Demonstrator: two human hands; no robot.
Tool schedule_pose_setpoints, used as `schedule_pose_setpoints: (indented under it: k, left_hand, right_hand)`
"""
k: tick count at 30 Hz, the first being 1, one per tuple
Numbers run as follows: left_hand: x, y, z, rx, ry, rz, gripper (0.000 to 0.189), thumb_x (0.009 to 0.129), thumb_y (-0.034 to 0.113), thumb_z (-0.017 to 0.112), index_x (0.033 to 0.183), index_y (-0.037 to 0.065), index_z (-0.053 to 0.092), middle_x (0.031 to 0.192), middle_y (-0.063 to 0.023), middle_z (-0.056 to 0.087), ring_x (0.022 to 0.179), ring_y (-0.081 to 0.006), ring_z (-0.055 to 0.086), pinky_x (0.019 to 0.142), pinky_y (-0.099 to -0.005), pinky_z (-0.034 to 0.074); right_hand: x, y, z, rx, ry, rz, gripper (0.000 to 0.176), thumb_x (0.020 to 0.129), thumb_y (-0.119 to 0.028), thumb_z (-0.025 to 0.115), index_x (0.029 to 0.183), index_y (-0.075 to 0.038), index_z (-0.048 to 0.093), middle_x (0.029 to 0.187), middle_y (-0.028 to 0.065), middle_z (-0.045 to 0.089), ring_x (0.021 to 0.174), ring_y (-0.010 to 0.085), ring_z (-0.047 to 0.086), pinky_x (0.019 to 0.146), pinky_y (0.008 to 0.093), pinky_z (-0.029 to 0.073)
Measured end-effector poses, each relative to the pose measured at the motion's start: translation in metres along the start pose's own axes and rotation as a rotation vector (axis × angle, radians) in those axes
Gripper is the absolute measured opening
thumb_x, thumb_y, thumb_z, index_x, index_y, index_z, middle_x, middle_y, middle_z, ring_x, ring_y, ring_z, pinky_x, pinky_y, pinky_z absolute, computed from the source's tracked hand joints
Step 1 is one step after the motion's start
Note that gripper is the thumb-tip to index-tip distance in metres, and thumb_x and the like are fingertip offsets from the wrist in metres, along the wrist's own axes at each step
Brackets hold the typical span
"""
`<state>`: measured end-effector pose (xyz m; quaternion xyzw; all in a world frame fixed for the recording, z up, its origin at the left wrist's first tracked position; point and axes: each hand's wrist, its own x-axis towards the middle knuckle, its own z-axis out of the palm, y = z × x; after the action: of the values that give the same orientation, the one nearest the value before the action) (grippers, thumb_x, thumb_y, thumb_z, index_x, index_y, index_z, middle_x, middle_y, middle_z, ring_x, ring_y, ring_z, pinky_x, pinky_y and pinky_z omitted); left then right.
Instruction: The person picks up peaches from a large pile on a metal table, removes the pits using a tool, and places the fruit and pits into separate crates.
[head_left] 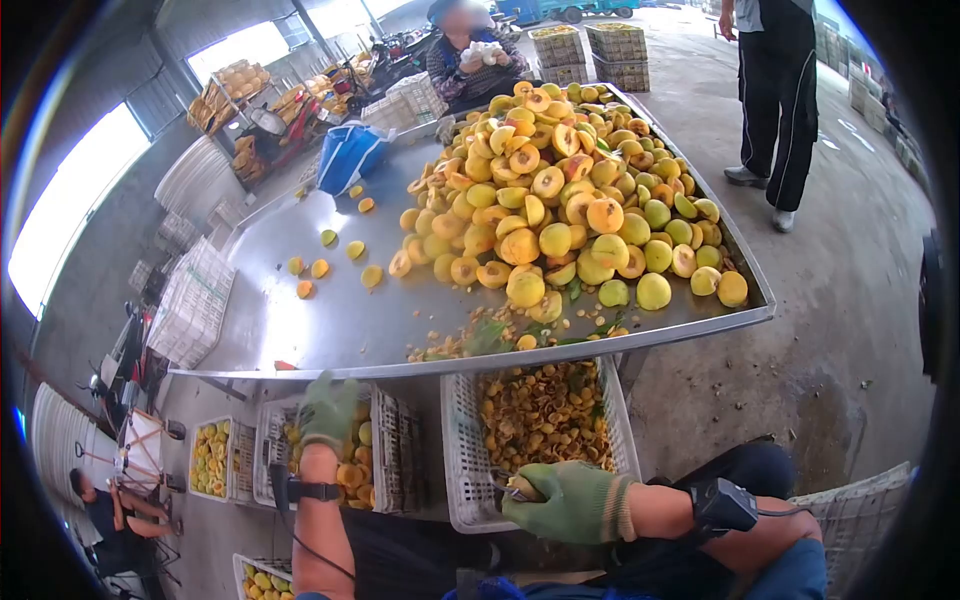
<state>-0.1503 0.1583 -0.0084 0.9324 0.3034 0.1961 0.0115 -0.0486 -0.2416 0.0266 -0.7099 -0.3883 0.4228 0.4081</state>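
Note:
A large heap of halved yellow peaches [540, 190] lies on the metal table [370, 330]. My left hand [329, 410], in a green glove, is above a white crate [270, 440] of peach halves; its fingers are blurred. My right hand [570, 502], also gloved in green, is closed around a small tool [515, 487], of which only a part shows. Under that hand stands a white crate [463, 450] holding brown pits and scraps [545, 415]. Small pits and bits lie along the table's near edge.
A blue and white bag [352, 158] sits on the table's left part. A person [470, 65] sits behind the table; another [775, 90] stands at the right. Stacked crates [192, 305] are at the left, more crates [590, 50] at the back. A crate [263, 578] is low left.

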Motion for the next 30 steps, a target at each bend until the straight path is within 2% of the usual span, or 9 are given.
schedule_pose_setpoints:
  k: [2, 6, 8, 11, 14, 18, 23, 26, 30]
  left_hand:
    - [0.015, 0.062, 0.007, -0.451, 0.061, 0.135, 0.035, 0.095, 0.028, 0.065, 0.122, 0.006, 0.068, 0.104, -0.0229, 0.071, 0.093, -0.0393, 0.069, 0.082, -0.0439, 0.055]
    - [0.043, 0.189, 0.025, -0.486, -0.228, 0.393, 0.034, 0.097, 0.029, 0.063, 0.116, 0.002, 0.069, 0.098, -0.0183, 0.072, 0.086, -0.0297, 0.072, 0.079, -0.0367, 0.056]
    - [0.056, 0.239, 0.044, -0.425, -0.130, 0.486, 0.038, 0.095, 0.032, 0.064, 0.124, 0.008, 0.066, 0.110, -0.0174, 0.069, 0.102, -0.0324, 0.068, 0.091, -0.0414, 0.053]
    - [0.085, 0.273, 0.077, -0.075, -0.008, 0.938, 0.047, 0.091, 0.034, 0.066, 0.133, 0.014, 0.062, 0.133, -0.0158, 0.061, 0.127, -0.0333, 0.055, 0.109, -0.0486, 0.041]
    - [0.098, 0.281, 0.078, 0.127, -0.414, 1.061, 0.055, 0.086, 0.035, 0.069, 0.137, 0.016, 0.058, 0.147, -0.0122, 0.050, 0.142, -0.0327, 0.039, 0.118, -0.0519, 0.027]
    - [0.105, 0.278, 0.077, 0.177, -0.273, 1.203, 0.062, 0.079, 0.032, 0.075, 0.135, 0.012, 0.057, 0.141, -0.0130, 0.055, 0.140, -0.0329, 0.044, 0.119, -0.0526, 0.028]
    - [0.093, 0.269, 0.052, -0.497, -0.241, 1.017, 0.069, 0.069, 0.012, 0.083, 0.132, 0.008, 0.057, 0.129, -0.0174, 0.063, 0.123, -0.0376, 0.060, 0.110, -0.0490, 0.042]
    - [0.064, 0.268, 0.015, -0.684, -0.344, 1.034, 0.072, 0.071, 0.000, 0.081, 0.137, 0.003, 0.053, 0.134, -0.0185, 0.062, 0.123, -0.0382, 0.061, 0.100, -0.0439, 0.053]
    - [0.039, 0.249, 0.014, -0.763, -0.278, 0.989, 0.075, 0.082, 0.008, 0.079, 0.148, 0.000, 0.043, 0.142, -0.0194, 0.056, 0.129, -0.0343, 0.057, 0.110, -0.0425, 0.045]
  right_hand:
    - [0.003, 0.004, -0.003, -0.031, 0.052, -0.005, 0.041, 0.093, -0.043, 0.063, 0.103, -0.003, 0.063, 0.091, 0.0211, 0.070, 0.089, 0.0431, 0.068, 0.081, 0.0465, 0.052]
    - [0.006, 0.007, -0.024, -0.010, 0.268, 0.025, 0.037, 0.095, -0.040, 0.062, 0.102, -0.004, 0.063, 0.089, 0.0213, 0.070, 0.086, 0.0404, 0.069, 0.078, 0.0470, 0.052]
    - [0.007, 0.013, -0.037, -0.002, 0.341, 0.031, 0.036, 0.095, -0.039, 0.063, 0.100, -0.003, 0.064, 0.088, 0.0215, 0.070, 0.085, 0.0405, 0.069, 0.077, 0.0471, 0.052]
    - [0.010, 0.015, -0.058, 0.045, 0.476, 0.053, 0.032, 0.094, -0.035, 0.065, 0.096, -0.003, 0.065, 0.084, 0.0190, 0.069, 0.080, 0.0342, 0.066, 0.074, 0.0437, 0.052]
    - [0.016, 0.028, -0.076, 0.000, 0.633, 0.054, 0.028, 0.093, -0.029, 0.068, 0.092, -0.002, 0.065, 0.074, 0.0124, 0.065, 0.066, 0.0187, 0.058, 0.067, 0.0376, 0.051]
    - [0.028, 0.048, -0.091, 0.091, 0.616, 0.071, 0.029, 0.093, -0.031, 0.068, 0.094, -0.002, 0.065, 0.075, 0.0102, 0.066, 0.068, 0.0171, 0.062, 0.066, 0.0347, 0.051]
    - [0.037, 0.032, -0.119, 0.651, 0.687, 0.019, 0.032, 0.092, -0.033, 0.072, 0.095, -0.001, 0.066, 0.077, 0.0038, 0.066, 0.067, 0.0111, 0.059, 0.063, 0.0295, 0.049]
    - [0.043, 0.021, -0.128, 0.575, 0.611, -0.008, 0.029, 0.093, -0.032, 0.072, 0.096, -0.003, 0.067, 0.075, -0.0028, 0.062, 0.066, 0.0051, 0.055, 0.057, 0.0234, 0.045]
    - [0.052, 0.021, -0.125, 0.626, 0.442, 0.079, 0.029, 0.094, -0.032, 0.068, 0.104, -0.004, 0.067, 0.067, 0.0021, 0.062, 0.050, 0.0094, 0.057, 0.044, 0.0244, 0.043]
